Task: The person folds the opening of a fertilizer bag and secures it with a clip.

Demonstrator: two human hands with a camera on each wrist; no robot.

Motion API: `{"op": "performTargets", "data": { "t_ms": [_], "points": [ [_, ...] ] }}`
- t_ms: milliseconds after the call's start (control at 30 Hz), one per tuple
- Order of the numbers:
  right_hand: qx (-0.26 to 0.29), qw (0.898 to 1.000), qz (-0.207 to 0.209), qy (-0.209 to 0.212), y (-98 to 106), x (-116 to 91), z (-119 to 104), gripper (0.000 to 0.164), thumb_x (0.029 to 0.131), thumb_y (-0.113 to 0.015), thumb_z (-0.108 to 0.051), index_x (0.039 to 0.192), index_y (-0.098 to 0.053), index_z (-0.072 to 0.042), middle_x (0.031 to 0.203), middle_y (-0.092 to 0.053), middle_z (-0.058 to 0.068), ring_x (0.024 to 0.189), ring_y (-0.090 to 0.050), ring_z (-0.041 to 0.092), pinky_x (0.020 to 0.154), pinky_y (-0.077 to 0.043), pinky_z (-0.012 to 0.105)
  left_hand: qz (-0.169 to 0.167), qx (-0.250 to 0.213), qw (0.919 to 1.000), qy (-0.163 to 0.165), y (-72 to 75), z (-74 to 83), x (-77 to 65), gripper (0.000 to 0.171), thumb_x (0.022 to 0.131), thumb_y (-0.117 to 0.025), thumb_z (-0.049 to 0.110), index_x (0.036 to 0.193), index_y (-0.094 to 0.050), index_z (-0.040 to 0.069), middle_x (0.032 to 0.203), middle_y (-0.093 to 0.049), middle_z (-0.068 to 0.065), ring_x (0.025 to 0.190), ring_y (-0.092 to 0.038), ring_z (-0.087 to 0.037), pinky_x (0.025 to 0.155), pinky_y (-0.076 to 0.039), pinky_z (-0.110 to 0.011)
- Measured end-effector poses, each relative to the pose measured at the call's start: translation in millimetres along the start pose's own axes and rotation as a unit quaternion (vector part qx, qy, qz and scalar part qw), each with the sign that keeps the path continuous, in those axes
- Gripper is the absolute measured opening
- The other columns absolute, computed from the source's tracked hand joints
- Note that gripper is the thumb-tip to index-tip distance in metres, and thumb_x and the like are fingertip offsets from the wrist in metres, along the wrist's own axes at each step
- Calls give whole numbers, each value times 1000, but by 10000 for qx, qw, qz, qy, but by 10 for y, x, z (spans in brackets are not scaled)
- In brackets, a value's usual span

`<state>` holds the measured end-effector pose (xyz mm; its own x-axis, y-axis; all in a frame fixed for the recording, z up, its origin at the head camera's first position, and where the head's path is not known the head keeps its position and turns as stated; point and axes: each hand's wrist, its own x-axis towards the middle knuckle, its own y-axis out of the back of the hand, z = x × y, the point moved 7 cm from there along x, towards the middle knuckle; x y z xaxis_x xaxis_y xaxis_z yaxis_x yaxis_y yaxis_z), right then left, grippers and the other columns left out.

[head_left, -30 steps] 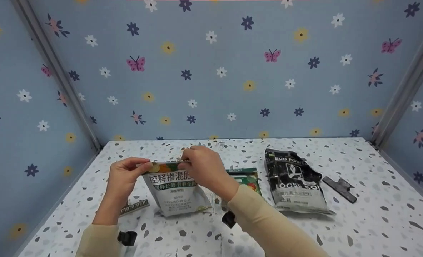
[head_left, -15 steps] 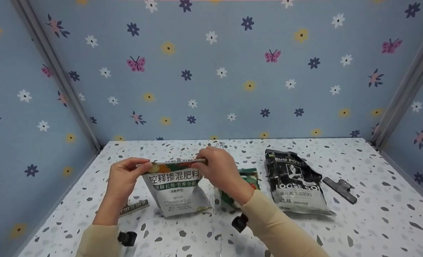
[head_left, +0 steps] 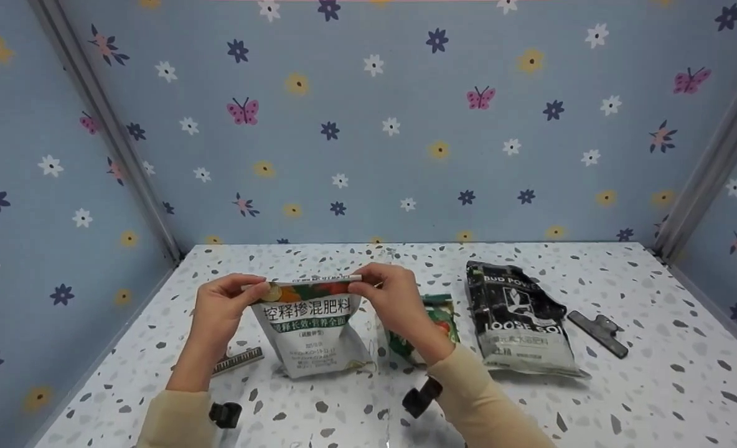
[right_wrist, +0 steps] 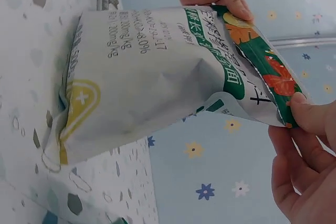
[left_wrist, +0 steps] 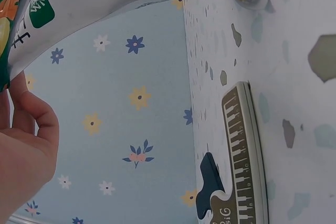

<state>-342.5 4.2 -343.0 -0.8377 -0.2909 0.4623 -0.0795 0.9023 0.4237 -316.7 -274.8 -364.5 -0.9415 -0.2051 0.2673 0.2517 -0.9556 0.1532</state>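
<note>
A white fertilizer bag (head_left: 315, 339) with a green band stands upright on the table, its colourful top edge folded over. My left hand (head_left: 222, 305) pinches the left end of the fold between thumb and fingers. At the fold's right end, my right hand (head_left: 396, 298) pinches it the same way, as the right wrist view also shows the hand (right_wrist: 310, 156). Below my left hand lies a bag clip with a piano-key pattern (left_wrist: 241, 156), partly hidden by the forearm in the head view. Behind my right wrist is a green packet (head_left: 440, 314), partly covered.
To the right lies a black and grey bag (head_left: 521, 317) lettered "LOOSE SOI". Beside it is a dark bag clip (head_left: 599, 333). The speckled white table (head_left: 667, 392) meets flowered blue walls (head_left: 368, 155) at the back and sides.
My right hand has slid rightward along the folded top to its right end, uncovering more of the bag's front. My left hand keeps its pinch. The view has shifted slightly.
</note>
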Motion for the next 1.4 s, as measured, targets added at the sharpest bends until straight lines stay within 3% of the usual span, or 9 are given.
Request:
{"op": "performTargets", "data": {
  "t_ms": [100, 433, 700, 933, 1167, 1400],
  "points": [
    [239, 9995, 33, -201, 1, -12, 48, 8, 91, -74, -16, 97, -77, -12, 78, -68, -5, 60, -48, 12, 58, -39, 28, -46, -4, 10000, 40, -18, -12, 6, 31, 87, -80, 21, 108, -74, -1, 96, -73, -4, 92, -65, -20, 88, -51, -25],
    [824, 9951, -122, -531, -59, -35, 124, 11, 95, -69, -20, 103, -74, -14, 89, -67, -1, 68, -52, 17, 60, -42, 29, -17, -39, 10000, 39, -14, -21, 23, 31, 87, -79, 22, 108, -74, 0, 96, -72, -4, 91, -66, -20, 86, -51, -25],
    [573, 9971, -288, -415, -60, -30, 133, 10, 97, -68, -16, 105, -72, -13, 93, -67, -2, 87, -61, 18, 74, -50, 35, -55, -36, 10000, -42, -26, -12, 29, 31, 88, -79, 23, 108, -74, 0, 96, -71, -5, 91, -66, -19, 86, -51, -25],
    [629, 9962, -236, -550, -75, -44, 200, 5, 95, -70, -17, 96, -74, -13, 86, -66, -2, 76, -55, 16, 65, -44, 32, -59, 5, 10000, -38, -11, -29, 5, 31, 88, -79, 23, 109, -73, 0, 96, -72, -4, 90, -65, -19, 86, -51, -25],
    [738, 9955, -268, -538, -74, -38, 173, 7, 95, -69, -15, 94, -73, -10, 84, -67, 0, 74, -54, 16, 66, -45, 32, -68, 169, 9998, -58, -15, -4, 4, 35, 89, -78, 26, 112, -72, -1, 99, -71, -5, 92, -63, -20, 84, -51, -25],
    [699, 9952, -263, -632, -86, -42, 187, 6, 95, -69, -16, 95, -73, -11, 88, -68, -1, 79, -58, 16, 69, -48, 32, -377, 139, 9992, -63, -18, 23, 2, 37, 88, -79, 27, 112, -71, -1, 101, -70, -7, 91, -65, -20, 83, -54, -27]
  ]
}}
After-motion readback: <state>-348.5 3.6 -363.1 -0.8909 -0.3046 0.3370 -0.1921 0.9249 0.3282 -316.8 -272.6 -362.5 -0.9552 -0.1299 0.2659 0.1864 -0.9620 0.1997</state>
